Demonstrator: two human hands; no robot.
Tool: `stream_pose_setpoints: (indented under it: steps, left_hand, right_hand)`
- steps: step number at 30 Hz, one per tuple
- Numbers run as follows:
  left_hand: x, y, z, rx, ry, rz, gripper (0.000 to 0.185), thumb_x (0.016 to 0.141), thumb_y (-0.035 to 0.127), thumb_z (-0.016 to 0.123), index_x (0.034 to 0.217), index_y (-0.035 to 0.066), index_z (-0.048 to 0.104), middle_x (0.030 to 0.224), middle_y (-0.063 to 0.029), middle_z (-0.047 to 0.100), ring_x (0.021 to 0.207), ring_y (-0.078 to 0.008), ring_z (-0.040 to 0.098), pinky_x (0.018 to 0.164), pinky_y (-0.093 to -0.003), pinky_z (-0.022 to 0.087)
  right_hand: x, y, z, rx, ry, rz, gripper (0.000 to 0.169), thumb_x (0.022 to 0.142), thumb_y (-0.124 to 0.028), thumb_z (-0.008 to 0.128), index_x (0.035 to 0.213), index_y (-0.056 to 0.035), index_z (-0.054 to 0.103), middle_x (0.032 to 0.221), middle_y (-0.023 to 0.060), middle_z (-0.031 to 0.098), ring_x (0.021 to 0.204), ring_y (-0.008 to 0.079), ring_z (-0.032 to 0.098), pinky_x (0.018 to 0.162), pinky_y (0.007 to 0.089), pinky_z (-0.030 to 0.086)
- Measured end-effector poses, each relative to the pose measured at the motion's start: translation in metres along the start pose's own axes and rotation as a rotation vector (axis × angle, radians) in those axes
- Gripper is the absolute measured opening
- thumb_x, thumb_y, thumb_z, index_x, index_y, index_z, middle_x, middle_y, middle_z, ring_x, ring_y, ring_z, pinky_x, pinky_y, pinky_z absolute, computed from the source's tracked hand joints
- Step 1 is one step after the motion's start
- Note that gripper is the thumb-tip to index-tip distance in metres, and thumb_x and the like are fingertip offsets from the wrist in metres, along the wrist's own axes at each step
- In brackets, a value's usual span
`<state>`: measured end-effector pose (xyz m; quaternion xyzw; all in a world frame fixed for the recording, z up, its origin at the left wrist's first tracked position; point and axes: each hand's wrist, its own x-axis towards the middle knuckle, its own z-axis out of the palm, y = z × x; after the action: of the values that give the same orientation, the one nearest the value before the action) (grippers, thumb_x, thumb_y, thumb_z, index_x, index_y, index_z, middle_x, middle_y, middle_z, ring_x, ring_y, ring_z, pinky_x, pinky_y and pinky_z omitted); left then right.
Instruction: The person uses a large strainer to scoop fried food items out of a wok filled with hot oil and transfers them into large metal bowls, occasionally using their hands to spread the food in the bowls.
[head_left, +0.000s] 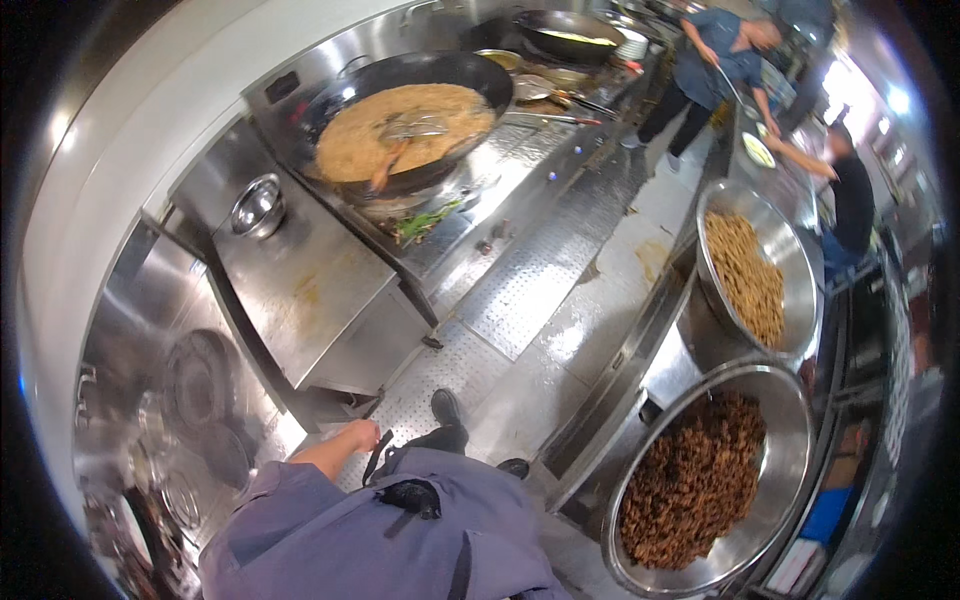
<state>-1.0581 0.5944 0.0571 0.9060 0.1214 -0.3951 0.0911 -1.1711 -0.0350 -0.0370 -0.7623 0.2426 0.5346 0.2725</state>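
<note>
My left hand (365, 435) hangs by my body near a dark strap (377, 459), below the front corner of a steel counter (307, 292). Its fingers look curled, and I see no object in it, though the palm side is hidden. My right hand is out of view. Ahead on the left, a large black wok (487, 79) holds foamy tan liquid (360, 142). A wire skimmer (416, 127) with a wooden handle lies in that wok. To my right stands a wide steel basin (787, 450) of dark brown chopped food (694, 480).
A second steel basin (802, 300) holds lighter brown pieces (742, 277). A steel bowl (257, 206) sits on the left counter. Green leaf scraps (424, 223) lie beside the wok. Two people work farther off, one in a dark shirt (709, 56) holding a ladle. The tiled floor (562, 382) looks wet.
</note>
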Motion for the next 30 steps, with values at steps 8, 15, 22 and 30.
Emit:
stream_pose_setpoints:
  steps: [8, 15, 22, 30]
  left_hand:
    - [0.076, -0.069, 0.082, -1.348, -0.328, -0.499, 0.036, 0.08, 0.025, 0.073, 0.106, 0.0, 0.068, 0.101, -0.0175, 0.073, 0.094, -0.0299, 0.072, 0.077, -0.0446, 0.057]
    - [0.116, -0.107, 0.09, -1.367, -0.249, -0.216, 0.03, 0.084, 0.027, 0.073, 0.096, 0.001, 0.07, 0.082, -0.0175, 0.068, 0.072, -0.027, 0.064, 0.061, -0.0387, 0.051]
    - [0.067, -0.11, 0.071, -2.26, -0.104, -0.563, 0.03, 0.097, 0.023, 0.063, 0.124, 0.012, 0.067, 0.076, -0.0096, 0.068, 0.062, -0.0193, 0.06, 0.056, -0.0346, 0.051]
    - [-0.008, -0.039, 0.128, -1.077, 0.317, -0.572, 0.044, 0.087, 0.035, 0.065, 0.121, 0.008, 0.072, 0.109, -0.02, 0.074, 0.101, -0.0374, 0.071, 0.088, -0.0463, 0.056]
  right_hand:
    - [-0.065, -0.226, -0.104, -0.749, 0.024, -0.168, 0.028, 0.09, -0.029, 0.062, 0.104, -0.006, 0.068, 0.096, 0.0188, 0.072, 0.092, 0.0395, 0.07, 0.083, 0.0497, 0.057]
    - [-0.196, -0.561, -0.161, -0.58, 0.786, -1.079, 0.015, 0.087, -0.008, 0.061, 0.099, -0.0003, 0.06, 0.089, 0.0226, 0.063, 0.087, 0.0441, 0.064, 0.076, 0.0528, 0.051]
    - [-0.261, -0.86, -0.079, 0.646, -0.522, -0.788, 0.047, 0.098, -0.019, 0.065, 0.139, -0.0079, 0.044, 0.121, 0.0182, 0.065, 0.107, 0.0295, 0.064, 0.1, 0.045, 0.048]
    - [-0.199, -1.006, -0.083, 0.727, -1.054, -0.469, 0.028, 0.1, -0.02, 0.064, 0.122, -0.004, 0.066, 0.105, 0.0145, 0.068, 0.092, 0.026, 0.061, 0.088, 0.0427, 0.047]
